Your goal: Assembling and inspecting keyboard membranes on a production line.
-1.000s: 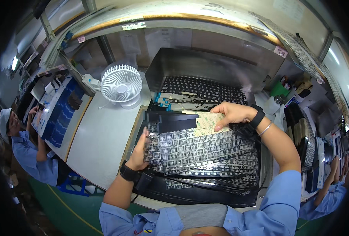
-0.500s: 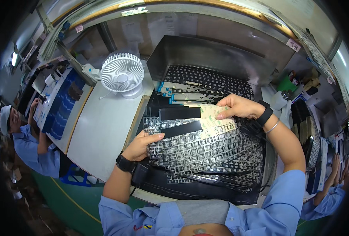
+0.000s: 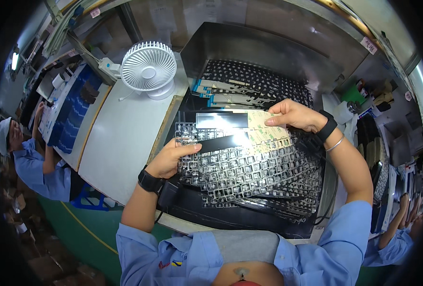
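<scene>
My left hand [image 3: 168, 157] is closed on the left end of a keyboard frame [image 3: 240, 171], a thin panel with rows of square key openings. Its thumb lies by a lower black strip [image 3: 223, 142] on the panel. An upper black strip [image 3: 221, 120] shines in the light. Beside the strips is a cream backing sheet [image 3: 264, 131] with green print. My right hand [image 3: 292, 116] pinches the panel's upper right edge at this sheet, fingertips partly hidden behind. More grid frames [image 3: 292, 202] lie stacked and fanned out under the held one.
A white fan [image 3: 148, 72] stands on the pale table [image 3: 111, 128] at left. Behind my hands, dark perforated sheets [image 3: 254, 78] and blue-edged pieces [image 3: 216, 90] lie before a black upright panel [image 3: 264, 52]. Co-workers sit at far left [image 3: 35, 157] and far right [image 3: 392, 238].
The whole scene sits higher in the picture as the view has tipped. The upper black strip has turned from dark to bright with glare. Both hands keep their hold on the frame.
</scene>
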Tool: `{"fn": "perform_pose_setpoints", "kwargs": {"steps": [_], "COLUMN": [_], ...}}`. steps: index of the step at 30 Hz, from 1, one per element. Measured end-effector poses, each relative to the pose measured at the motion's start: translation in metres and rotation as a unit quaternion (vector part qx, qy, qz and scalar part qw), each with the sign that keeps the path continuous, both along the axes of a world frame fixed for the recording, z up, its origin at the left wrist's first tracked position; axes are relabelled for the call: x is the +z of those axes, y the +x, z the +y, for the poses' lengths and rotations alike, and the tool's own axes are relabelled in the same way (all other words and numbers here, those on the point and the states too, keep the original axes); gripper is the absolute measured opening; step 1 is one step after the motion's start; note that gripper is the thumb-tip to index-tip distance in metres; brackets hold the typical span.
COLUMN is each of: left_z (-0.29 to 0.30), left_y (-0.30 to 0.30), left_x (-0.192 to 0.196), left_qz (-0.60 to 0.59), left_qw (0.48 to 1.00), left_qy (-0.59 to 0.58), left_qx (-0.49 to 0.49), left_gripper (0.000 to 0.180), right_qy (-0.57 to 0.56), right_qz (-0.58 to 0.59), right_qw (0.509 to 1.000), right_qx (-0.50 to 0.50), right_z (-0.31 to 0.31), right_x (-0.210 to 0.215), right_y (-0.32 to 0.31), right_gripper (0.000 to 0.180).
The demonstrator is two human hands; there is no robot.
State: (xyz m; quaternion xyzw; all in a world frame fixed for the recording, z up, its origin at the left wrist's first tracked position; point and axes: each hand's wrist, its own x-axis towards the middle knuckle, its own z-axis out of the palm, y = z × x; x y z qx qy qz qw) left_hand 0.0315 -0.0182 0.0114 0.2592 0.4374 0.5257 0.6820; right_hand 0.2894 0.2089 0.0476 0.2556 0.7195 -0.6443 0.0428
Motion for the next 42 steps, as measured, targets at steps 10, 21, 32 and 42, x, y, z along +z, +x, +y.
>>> {"fn": "perform_pose_setpoints", "kwargs": {"steps": [10,21,32,42], "left_z": [-0.001,-0.003,-0.002,-0.004], "left_y": [-0.001,-0.007,-0.003,-0.008], "left_x": [-0.002,-0.007,-0.005,-0.011], "left_qz": [0.005,0.067,0.071,0.140], "left_qw": [1.000,0.997,0.997,0.987], "left_qy": [0.007,0.036,0.025,0.064], "left_qx": [-0.002,-0.022,-0.032,-0.048], "left_gripper": [0.023,0.023,0.024,0.024], "right_qy": [0.003,0.439,0.498,0.353], "right_qz": [-0.004,0.058,0.084,-0.010], "right_qw": [1.000,0.894,0.857,0.933], "right_qx": [0.007,0.065,0.103,-0.075], "right_z": [0.000,-0.043,-0.039,-0.026], "right_x": [0.003,0.028,0.023,0.011], "right_y": [0.001,0.024,0.033,-0.004], "right_gripper": [0.021,0.068,0.087,0.041]}}
